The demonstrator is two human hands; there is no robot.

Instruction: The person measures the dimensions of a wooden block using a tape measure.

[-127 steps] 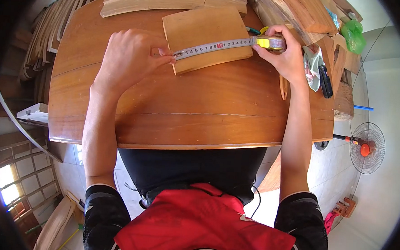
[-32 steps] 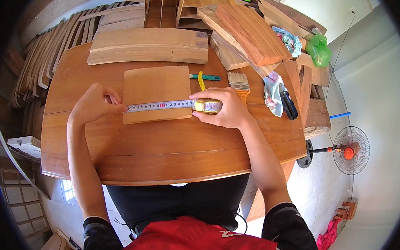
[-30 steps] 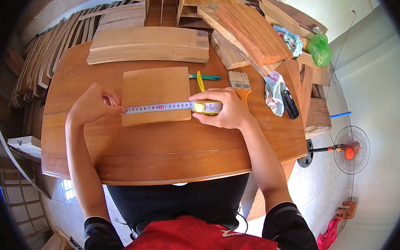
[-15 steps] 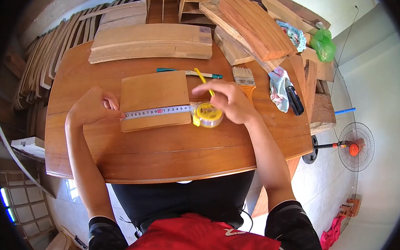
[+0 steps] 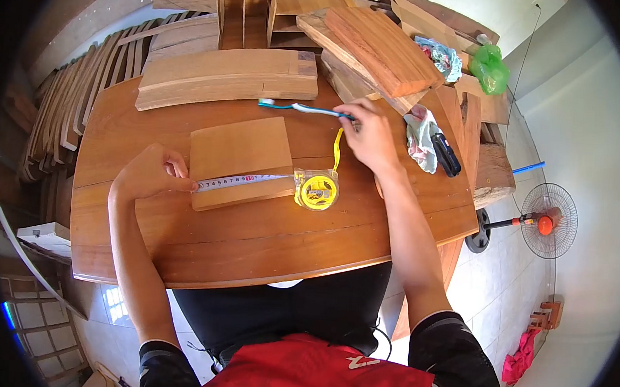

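A flat brown rectangular board (image 5: 241,144) lies on the wooden table (image 5: 230,249). The white blade of a tape measure (image 5: 318,190) stretches across it; the clear and yellow case rests by the board's right edge, its yellow strap pointing away from me. At the board's left edge, the closed fingers of my left hand (image 5: 153,173) pinch the blade's end. My right hand (image 5: 370,137) grips the handle end of a teal and white toothbrush (image 5: 307,109), raised beyond the tape case with the bristle head pointing left. The paintbrush is mostly hidden behind my right hand.
Curved wooden pieces (image 5: 225,77) lie at the table's far side. Thick planks (image 5: 380,50) are stacked at the far right, near a green plastic bag (image 5: 489,70). A cloth (image 5: 421,140) and a black object (image 5: 446,155) sit at right. A fan (image 5: 547,223) stands beyond.
My right hand has left the tape measure's strap and taken hold of the toothbrush, which is now lifted. The tape case has tilted upright in view; my left hand stays at the blade's end.
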